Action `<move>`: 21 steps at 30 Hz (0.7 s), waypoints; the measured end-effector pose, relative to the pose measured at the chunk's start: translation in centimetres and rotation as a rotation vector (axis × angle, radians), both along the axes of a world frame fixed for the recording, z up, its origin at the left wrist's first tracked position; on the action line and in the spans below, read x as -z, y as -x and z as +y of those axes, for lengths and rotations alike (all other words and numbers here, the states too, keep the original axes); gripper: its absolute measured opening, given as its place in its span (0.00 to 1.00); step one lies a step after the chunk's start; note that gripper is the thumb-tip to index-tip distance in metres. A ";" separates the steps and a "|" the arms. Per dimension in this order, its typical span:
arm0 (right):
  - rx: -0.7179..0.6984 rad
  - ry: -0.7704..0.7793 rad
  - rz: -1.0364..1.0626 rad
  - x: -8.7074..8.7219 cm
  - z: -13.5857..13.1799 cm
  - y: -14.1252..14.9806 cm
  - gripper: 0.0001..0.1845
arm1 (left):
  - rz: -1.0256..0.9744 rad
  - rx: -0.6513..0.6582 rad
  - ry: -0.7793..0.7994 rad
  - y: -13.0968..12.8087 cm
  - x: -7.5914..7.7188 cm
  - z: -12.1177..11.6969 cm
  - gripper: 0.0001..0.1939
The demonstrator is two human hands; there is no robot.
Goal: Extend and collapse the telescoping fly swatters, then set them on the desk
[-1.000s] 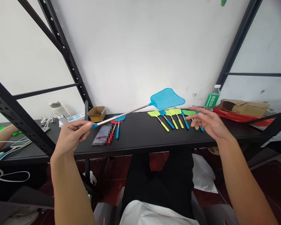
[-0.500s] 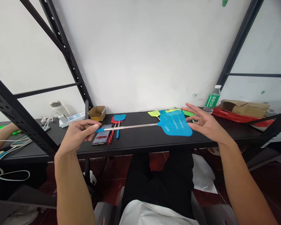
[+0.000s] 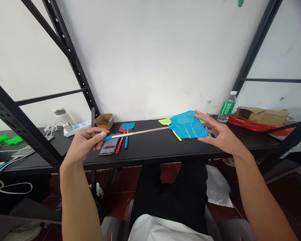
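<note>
A blue fly swatter with a perforated head and a metal telescopic shaft hangs roughly level above the desk. My left hand pinches its blue handle end between thumb and fingers. Around the right end of the head, my right hand spans the edges, fingers at the upper corner and thumb at the lower one. Behind the head lie yellow-green swatters, partly covered. Below the shaft are a small blue swatter, a red swatter and a phone.
The black desk stands against a white wall between black metal posts. An open cardboard box and a power strip are at left. A water bottle and a brown package sit at right. Green objects and cables lie far left.
The swatter's head has risen and tilted slightly, uncovering a yellow-green handle beneath. My right hand has come round its end. The other person's arm at far left has mostly withdrawn.
</note>
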State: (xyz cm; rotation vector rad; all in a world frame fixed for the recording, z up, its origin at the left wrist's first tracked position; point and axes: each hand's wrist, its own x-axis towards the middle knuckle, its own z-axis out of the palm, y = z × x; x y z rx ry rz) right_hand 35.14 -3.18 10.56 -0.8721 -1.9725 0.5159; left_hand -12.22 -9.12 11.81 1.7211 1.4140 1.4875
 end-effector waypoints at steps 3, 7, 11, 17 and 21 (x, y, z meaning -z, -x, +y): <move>-0.022 -0.016 0.004 -0.1 -0.2 0.1 0.37 | 0.010 0.002 0.023 0.1 0.1 0.0 0.14; -0.024 -0.030 -0.006 0.0 0.0 0.0 0.31 | 0.021 0.006 0.058 0.2 0.1 -0.1 0.15; -0.005 -0.059 -0.002 0.1 0.2 -0.1 0.23 | 0.039 0.009 0.071 0.4 0.0 -0.3 0.15; 0.032 -0.100 -0.017 0.2 0.6 -0.3 0.17 | 0.083 0.014 0.089 0.7 0.1 -0.3 0.15; 0.049 -0.106 -0.032 0.4 0.9 -0.4 0.14 | 0.104 0.031 0.098 0.5 -0.1 -0.5 0.15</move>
